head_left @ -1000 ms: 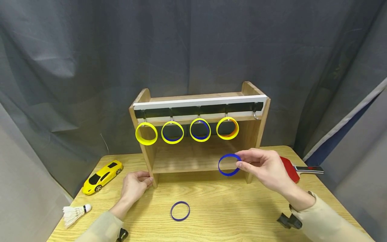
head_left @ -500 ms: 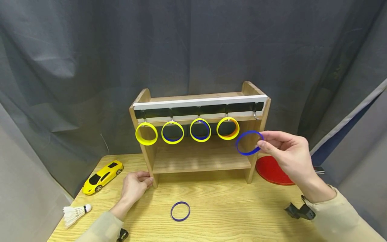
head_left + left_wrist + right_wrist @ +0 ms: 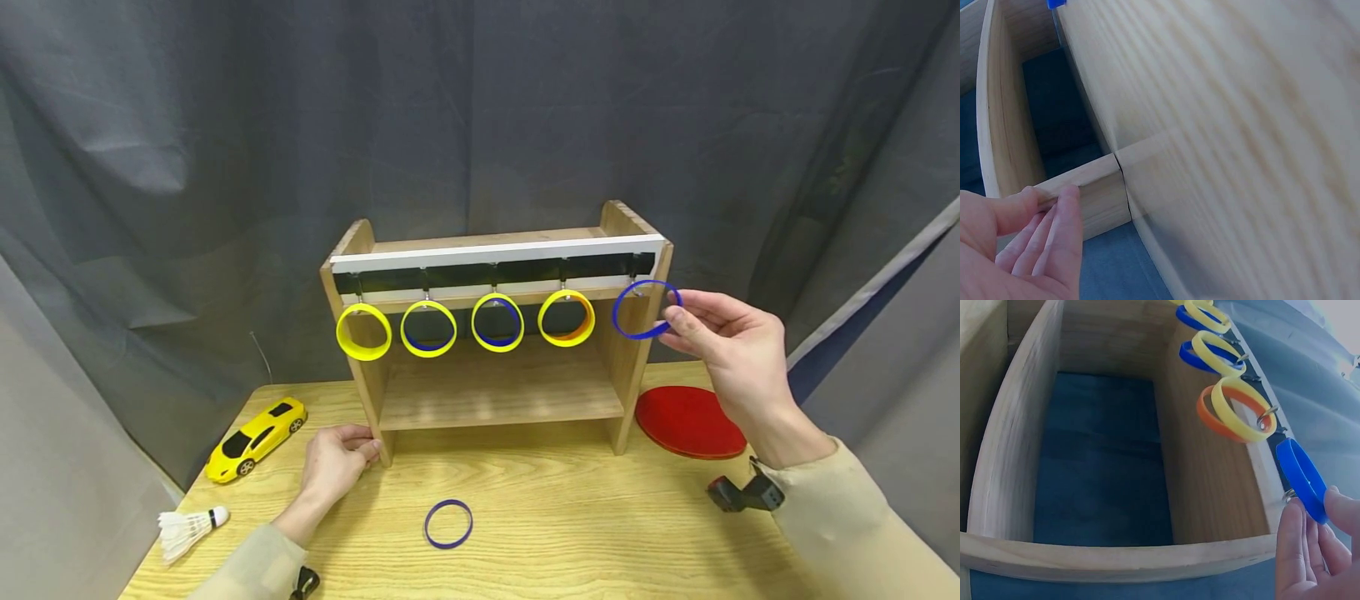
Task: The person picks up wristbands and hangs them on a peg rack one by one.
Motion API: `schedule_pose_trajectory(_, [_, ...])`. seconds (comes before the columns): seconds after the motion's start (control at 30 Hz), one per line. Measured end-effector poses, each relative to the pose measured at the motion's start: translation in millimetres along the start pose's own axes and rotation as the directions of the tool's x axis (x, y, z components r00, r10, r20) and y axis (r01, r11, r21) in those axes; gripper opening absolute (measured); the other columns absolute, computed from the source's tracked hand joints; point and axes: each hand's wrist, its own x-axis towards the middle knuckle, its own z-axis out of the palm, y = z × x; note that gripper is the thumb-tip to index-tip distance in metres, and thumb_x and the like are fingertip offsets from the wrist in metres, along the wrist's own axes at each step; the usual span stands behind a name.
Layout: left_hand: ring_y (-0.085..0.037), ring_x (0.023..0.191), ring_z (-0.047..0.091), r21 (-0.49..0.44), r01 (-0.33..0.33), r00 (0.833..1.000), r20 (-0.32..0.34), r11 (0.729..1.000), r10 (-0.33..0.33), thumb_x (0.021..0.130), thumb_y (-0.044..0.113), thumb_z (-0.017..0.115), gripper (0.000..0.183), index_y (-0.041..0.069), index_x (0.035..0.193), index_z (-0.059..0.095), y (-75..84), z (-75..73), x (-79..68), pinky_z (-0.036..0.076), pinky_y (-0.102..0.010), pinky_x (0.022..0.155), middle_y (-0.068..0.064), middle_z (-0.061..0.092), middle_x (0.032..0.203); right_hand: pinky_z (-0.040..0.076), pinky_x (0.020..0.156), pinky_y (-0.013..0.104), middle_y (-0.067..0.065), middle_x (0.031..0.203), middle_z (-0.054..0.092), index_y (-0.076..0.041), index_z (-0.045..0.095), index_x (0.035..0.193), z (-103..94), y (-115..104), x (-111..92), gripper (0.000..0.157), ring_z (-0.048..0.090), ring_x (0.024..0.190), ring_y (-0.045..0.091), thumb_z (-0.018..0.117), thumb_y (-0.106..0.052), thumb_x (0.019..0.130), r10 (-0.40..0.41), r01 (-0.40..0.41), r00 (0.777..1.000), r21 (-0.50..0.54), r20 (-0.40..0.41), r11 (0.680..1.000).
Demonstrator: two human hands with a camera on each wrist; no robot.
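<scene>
My right hand [image 3: 738, 346] pinches a blue wristband [image 3: 636, 337] by its right side, thumb in front. The band is held up at the rightmost metal hook [image 3: 1290, 495] of the wooden shelf [image 3: 495, 400]; in the right wrist view the hook lies right by the band's lower edge. Yellow wristbands hang from the other hooks, the nearest being a yellow band [image 3: 1221, 412] with an orange band [image 3: 1207, 420] behind it. My left hand [image 3: 335, 462] grips the lower front edge of the shelf's left side panel [image 3: 1100, 187] between thumb and fingers.
Another blue wristband [image 3: 448, 546] lies on the wooden table [image 3: 547, 533] in front of the shelf. A yellow toy car [image 3: 255, 440] and a shuttlecock [image 3: 187, 531] are at the left. A red table tennis paddle [image 3: 690, 422] lies at the right, partly hidden by my arm.
My right hand has carried the blue wristband up and to the right, from below the fourth hook to the rightmost hook. The left hand has stayed on the shelf panel.
</scene>
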Motion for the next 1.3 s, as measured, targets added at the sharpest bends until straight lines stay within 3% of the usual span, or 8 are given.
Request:
schedule_pose_trajectory(0.33, [-0.017,0.083,0.084,0.005,-0.014,1.0,0.008,1.0,0.014,0.101,0.008,0.081,0.021,-0.002,0.119,0.083,0.1,-0.8,-1.1,0.063,-0.02,0.069,-0.015,0.088,0.101,0.067,0.078,0.026,-0.002,0.104,0.089,-0.005,0.083,0.125,-4.5,12,6,0.027,0.087,0.092,0.01,0.082,0.001,0.099,0.052,-0.05,0.998,0.048,-0.041,0.998])
schedule_pose_trajectory(0.73, [-0.014,0.082,0.083,0.006,-0.008,1.0,0.0,1.0,0.008,0.1,0.008,0.082,0.021,-0.001,0.119,0.084,1.0,-0.6,-1.6,0.062,-0.019,0.069,-0.014,0.089,0.102,0.068,0.079,0.027,-0.004,0.104,0.089,-0.005,0.083,0.124,-6.0,21,3,0.026,0.087,0.093,0.009,0.082,0.001,0.099,0.064,-0.064,0.998,0.017,-0.02,0.998])
schedule_pose_trajectory(0.97, [-0.019,0.084,0.085,-0.008,-0.017,1.0,0.003,1.0,0.017,0.101,0.008,0.081,0.022,-0.003,0.119,0.083,0.9,-1.0,-1.1,0.063,-0.02,0.069,-0.017,0.088,0.102,0.067,0.078,0.027,-0.004,0.104,0.089,-0.006,0.084,0.123,-5.1,21,4,0.026,0.087,0.093,0.009,0.082,0.003,0.099,0.057,-0.057,0.998,0.019,-0.006,0.998])
schedule_pose_trajectory(1.17, [-0.015,0.083,0.084,0.004,0.004,1.0,-0.002,1.0,-0.004,0.1,0.008,0.082,0.021,-0.001,0.118,0.084,1.8,-0.7,-1.0,0.062,-0.018,0.07,-0.014,0.089,0.102,0.067,0.08,0.024,-0.008,0.108,0.089,-0.005,0.081,0.13,-5.2,19,-1,0.031,0.086,0.097,0.007,0.084,-0.004,0.099,0.06,-0.061,0.998,-0.063,-0.022,0.996])
schedule_pose_trajectory(1.23, [-0.015,0.083,0.083,0.005,0.005,1.0,-0.001,1.0,-0.005,0.1,0.008,0.082,0.02,-0.001,0.118,0.084,1.8,-0.5,-1.1,0.062,-0.018,0.07,-0.014,0.088,0.102,0.067,0.08,0.023,-0.009,0.11,0.088,-0.002,0.079,0.132,-4.5,17,-4,0.033,0.085,0.097,0.005,0.084,-0.005,0.1,0.022,-0.027,0.999,-0.114,-0.043,0.993])
schedule_pose_trajectory(1.3, [-0.015,0.083,0.083,0.003,0.006,1.0,0.0,1.0,-0.006,0.1,0.007,0.082,0.02,-0.001,0.118,0.084,1.9,-0.5,-1.3,0.062,-0.018,0.069,-0.015,0.088,0.102,0.066,0.08,0.02,-0.01,0.109,0.088,0.003,0.078,0.131,-2.0,16,-8,0.033,0.084,0.094,0.003,0.084,-0.003,0.099,-0.067,0.052,0.995,-0.195,-0.07,0.979])
